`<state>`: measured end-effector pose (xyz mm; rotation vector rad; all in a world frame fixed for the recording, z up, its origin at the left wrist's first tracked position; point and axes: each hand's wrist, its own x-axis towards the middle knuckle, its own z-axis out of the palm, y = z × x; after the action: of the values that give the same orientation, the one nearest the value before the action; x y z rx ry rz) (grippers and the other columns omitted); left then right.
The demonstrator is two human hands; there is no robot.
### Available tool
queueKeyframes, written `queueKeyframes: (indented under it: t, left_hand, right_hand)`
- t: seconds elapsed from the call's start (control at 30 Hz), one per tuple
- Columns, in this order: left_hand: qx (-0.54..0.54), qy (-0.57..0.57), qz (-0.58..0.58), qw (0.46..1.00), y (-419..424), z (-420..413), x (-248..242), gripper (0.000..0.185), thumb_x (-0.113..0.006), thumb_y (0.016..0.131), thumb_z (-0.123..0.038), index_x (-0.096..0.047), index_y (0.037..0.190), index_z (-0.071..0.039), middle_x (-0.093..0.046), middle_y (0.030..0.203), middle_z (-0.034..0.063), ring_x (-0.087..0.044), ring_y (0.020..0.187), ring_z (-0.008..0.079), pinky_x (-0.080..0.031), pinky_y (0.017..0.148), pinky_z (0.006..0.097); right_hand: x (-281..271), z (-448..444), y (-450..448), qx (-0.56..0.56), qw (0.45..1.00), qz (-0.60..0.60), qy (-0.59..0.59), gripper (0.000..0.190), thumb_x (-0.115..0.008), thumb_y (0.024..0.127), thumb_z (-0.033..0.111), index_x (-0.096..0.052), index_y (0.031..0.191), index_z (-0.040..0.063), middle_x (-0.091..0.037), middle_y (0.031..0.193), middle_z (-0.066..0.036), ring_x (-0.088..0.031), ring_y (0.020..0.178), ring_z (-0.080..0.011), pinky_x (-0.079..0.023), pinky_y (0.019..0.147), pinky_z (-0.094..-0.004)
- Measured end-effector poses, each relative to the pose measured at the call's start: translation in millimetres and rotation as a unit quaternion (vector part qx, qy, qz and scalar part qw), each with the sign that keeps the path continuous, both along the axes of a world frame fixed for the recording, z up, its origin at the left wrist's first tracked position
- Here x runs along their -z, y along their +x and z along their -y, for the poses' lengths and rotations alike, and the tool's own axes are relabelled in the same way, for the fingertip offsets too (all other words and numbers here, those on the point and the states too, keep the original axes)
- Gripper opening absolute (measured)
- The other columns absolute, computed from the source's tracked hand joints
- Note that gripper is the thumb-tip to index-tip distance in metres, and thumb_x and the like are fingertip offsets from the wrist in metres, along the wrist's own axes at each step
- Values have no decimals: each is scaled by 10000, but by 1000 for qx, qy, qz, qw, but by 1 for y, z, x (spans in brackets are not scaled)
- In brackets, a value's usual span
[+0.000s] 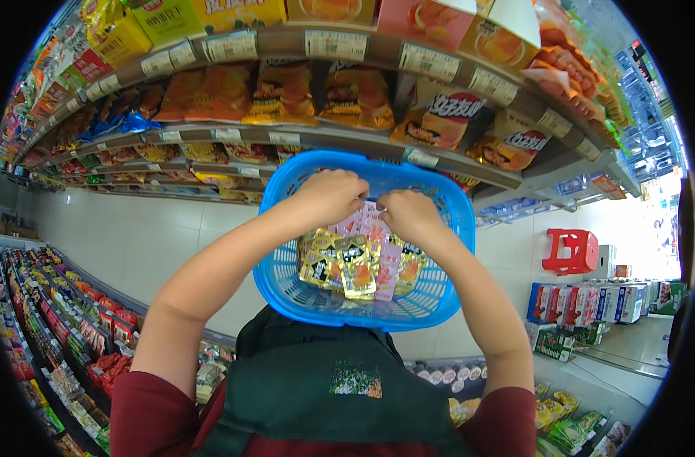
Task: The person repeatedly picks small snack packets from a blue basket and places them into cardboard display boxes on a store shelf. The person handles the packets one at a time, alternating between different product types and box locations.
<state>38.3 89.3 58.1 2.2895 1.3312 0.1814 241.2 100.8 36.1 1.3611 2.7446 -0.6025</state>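
Note:
A blue plastic basket [461, 285] is in front of my body, with a heap of small snack packets inside. Gold-and-black packets [359, 268] lie towards the near side, and pink packets [388, 265] run between and behind them. Both hands reach over the rim into the basket's far half. My left hand [333, 194] has its fingers curled on the left edge of a pink packet [370, 212]. From the other side, my right hand [410, 211] pinches that packet's right edge. My knuckles partly cover the fingertips.
Store shelves [336, 137] with bagged snacks [356, 97] and price tags rise just beyond the basket. Another snack rack [68, 320] stands on the left. To the right are a red plastic stool [573, 251] and stacked drink cartons [616, 303]. Pale tiled floor [153, 228] shows on the left.

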Motion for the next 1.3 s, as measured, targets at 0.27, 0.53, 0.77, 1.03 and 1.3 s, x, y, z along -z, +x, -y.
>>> queueKeyframes:
  t: [0.27, 0.53, 0.77, 1.03, 1.3]
  left_hand:
    - [41, -212, -75, 974, 27, 5, 193, 299, -557, 888, -194, -643, 1140, -59, -654, 1092, 184, -622, 1021, 349, -491, 876, 452]
    - [-80, -273, -170, 943, 40, 15, 166, 404, -652, 858, -383, -664, 1114, -71, -683, 1022, 141, -646, 1025, 324, -508, 877, 438]
    - [-223, -180, 77, 955, 36, 18, 231, 554, -689, 861, -245, -479, 1293, 30, -620, 1127, 185, -647, 956, 295, -540, 784, 396]
    - [-338, -465, 315, 755, 22, 0, 193, 242, -693, 880, -154, -641, 1106, -85, -678, 886, 14, -623, 682, 85, -533, 607, 234]
    - [-241, -479, 356, 765, 13, 2, 118, 170, -668, 913, -159, -653, 1055, -66, -686, 877, 11, -619, 657, 65, -534, 595, 203]
  right_hand:
    - [152, 8, 6, 89, 975, 148, -141, 201, -565, 844, 151, -701, 988, 115, -703, 1005, -138, -680, 948, -304, -533, 815, -448]
    - [172, 8, 15, 251, 956, 101, -118, 285, -647, 828, 256, -632, 1021, 47, -694, 979, -182, -691, 893, -327, -541, 754, -461]
    - [214, 8, 8, 483, 808, -236, -242, 272, -742, 753, 85, -609, 985, 32, -651, 757, -101, -663, 652, -199, -504, 547, -346]
    - [146, -15, 25, 261, 799, -158, -518, 196, -704, 773, -27, -683, 957, 37, -654, 756, -29, -612, 584, -94, -491, 498, -235]
    - [55, -6, 37, 270, 816, -251, -446, 156, -678, 882, 162, -669, 948, 21, -635, 702, -7, -581, 577, -59, -463, 497, -198]
